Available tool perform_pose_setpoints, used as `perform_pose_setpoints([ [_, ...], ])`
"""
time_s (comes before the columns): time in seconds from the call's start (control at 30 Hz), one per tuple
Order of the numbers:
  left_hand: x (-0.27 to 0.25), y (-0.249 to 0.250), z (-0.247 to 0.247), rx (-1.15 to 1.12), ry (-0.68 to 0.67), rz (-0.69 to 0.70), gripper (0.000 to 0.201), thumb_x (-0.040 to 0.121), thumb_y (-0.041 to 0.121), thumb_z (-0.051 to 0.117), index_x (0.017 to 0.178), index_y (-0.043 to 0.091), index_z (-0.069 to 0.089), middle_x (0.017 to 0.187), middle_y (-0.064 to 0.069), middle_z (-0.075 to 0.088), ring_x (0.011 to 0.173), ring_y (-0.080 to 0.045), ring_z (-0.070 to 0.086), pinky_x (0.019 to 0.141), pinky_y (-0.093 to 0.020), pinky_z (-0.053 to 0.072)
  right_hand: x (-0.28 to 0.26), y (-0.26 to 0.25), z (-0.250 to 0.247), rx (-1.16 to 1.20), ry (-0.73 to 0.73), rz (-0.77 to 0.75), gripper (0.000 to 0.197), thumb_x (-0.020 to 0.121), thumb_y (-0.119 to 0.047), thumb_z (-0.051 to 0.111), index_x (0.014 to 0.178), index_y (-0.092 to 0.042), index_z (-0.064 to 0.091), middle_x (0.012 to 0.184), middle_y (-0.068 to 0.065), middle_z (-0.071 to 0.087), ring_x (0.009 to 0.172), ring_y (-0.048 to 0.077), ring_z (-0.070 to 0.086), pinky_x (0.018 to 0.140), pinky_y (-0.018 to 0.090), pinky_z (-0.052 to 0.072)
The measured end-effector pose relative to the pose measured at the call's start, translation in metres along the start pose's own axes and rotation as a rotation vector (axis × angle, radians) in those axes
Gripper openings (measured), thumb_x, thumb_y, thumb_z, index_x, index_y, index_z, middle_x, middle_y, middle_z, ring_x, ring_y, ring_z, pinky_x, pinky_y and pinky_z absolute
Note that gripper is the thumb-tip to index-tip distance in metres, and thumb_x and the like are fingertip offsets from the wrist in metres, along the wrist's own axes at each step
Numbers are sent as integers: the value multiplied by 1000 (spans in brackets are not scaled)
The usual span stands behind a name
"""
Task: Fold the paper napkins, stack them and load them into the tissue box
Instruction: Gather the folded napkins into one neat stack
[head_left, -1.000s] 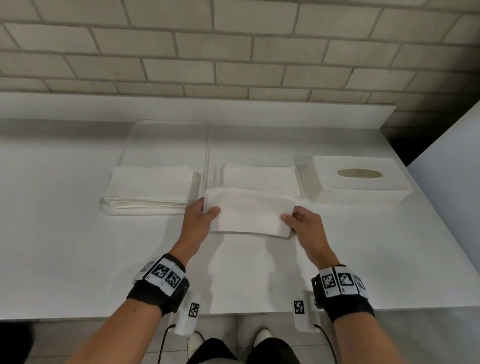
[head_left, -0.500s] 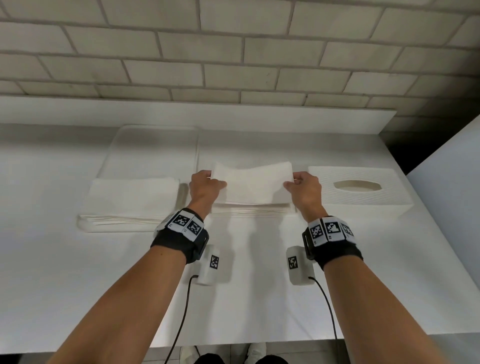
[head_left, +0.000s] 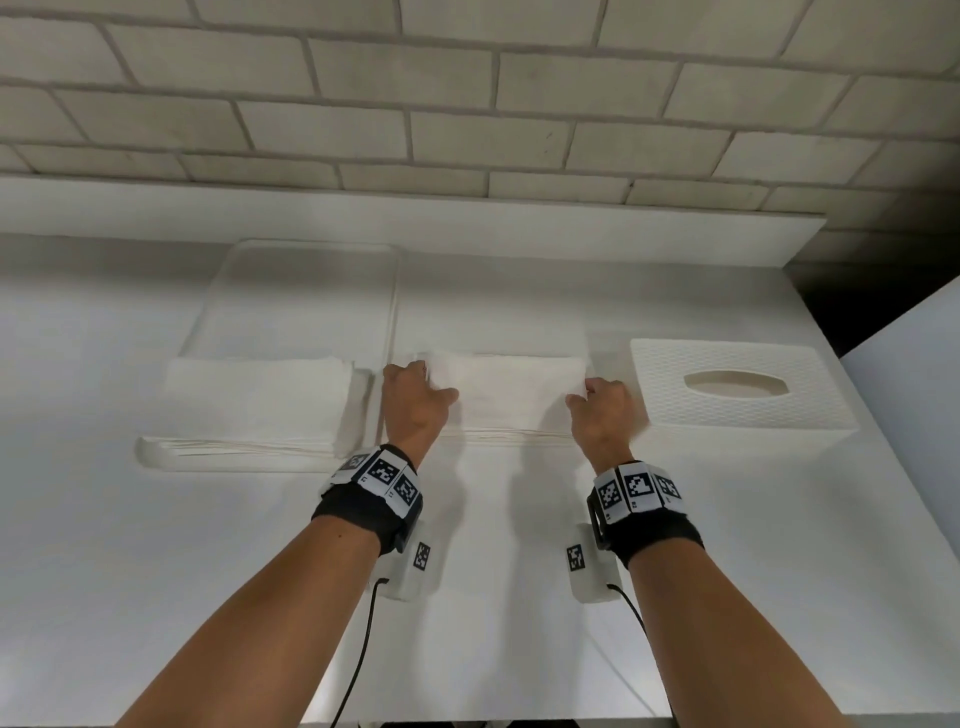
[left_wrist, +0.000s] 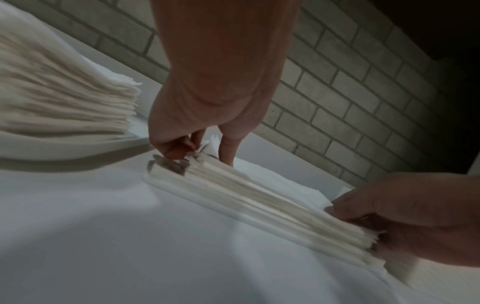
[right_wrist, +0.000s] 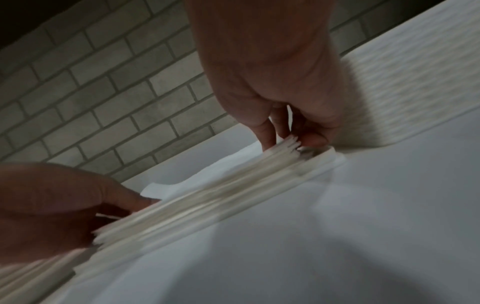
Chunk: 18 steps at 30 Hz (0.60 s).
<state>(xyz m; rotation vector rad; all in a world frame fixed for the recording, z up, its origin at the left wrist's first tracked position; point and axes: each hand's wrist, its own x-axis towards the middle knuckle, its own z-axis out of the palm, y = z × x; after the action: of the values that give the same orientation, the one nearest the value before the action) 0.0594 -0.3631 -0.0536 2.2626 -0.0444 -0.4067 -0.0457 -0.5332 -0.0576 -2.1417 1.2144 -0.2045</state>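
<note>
A stack of folded white napkins (head_left: 511, 397) lies mid-table on a thin white base. My left hand (head_left: 431, 379) pinches its left end, thumb on top and fingers curled at the edge (left_wrist: 179, 150). My right hand (head_left: 582, 395) pinches the right end the same way (right_wrist: 288, 142). The top napkin lies flat on the stack (left_wrist: 259, 197) between both hands. The white textured tissue box (head_left: 727, 389) stands just right of my right hand, its oval slot facing up. How many layers each hand grips is hidden.
A taller pile of unfolded napkins (head_left: 254, 400) sits on a white tray (head_left: 156, 457) just left of my left hand. A flat translucent sheet (head_left: 301, 301) lies behind it. A brick wall and ledge (head_left: 467, 213) close the back; the table's right edge drops away beyond the box.
Both hands carried the folded napkin from the near part of the table back onto the stack and lowered it flat there. The hands keep hold of its ends.
</note>
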Motion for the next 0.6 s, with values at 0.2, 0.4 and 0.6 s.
perform_pose_setpoints([
  [0.2,-1,8,-12,70,1,76,64,84,21,70,141,4,44,140,-15,39,131,-32,41,103,-37,41,-21,-14,-6,-109,145,-133,31,93,-8,57,117,11,56,125,24,50,116,37,48,104,44,40],
  [0.4,0,9,-83,-96,132,165,51,86,17,68,134,9,53,131,-13,51,121,-27,52,101,-33,44,-54,-85,4,132,108,-273,29,94,-13,57,120,-2,63,122,16,58,108,29,60,83,26,42],
  [0.6,16,-43,-180,-55,331,65,42,84,12,69,125,10,63,126,-14,60,116,-29,57,93,-35,48,-99,-153,59,165,-220,-280,31,93,-29,57,105,-3,68,102,11,71,102,28,61,87,31,46],
])
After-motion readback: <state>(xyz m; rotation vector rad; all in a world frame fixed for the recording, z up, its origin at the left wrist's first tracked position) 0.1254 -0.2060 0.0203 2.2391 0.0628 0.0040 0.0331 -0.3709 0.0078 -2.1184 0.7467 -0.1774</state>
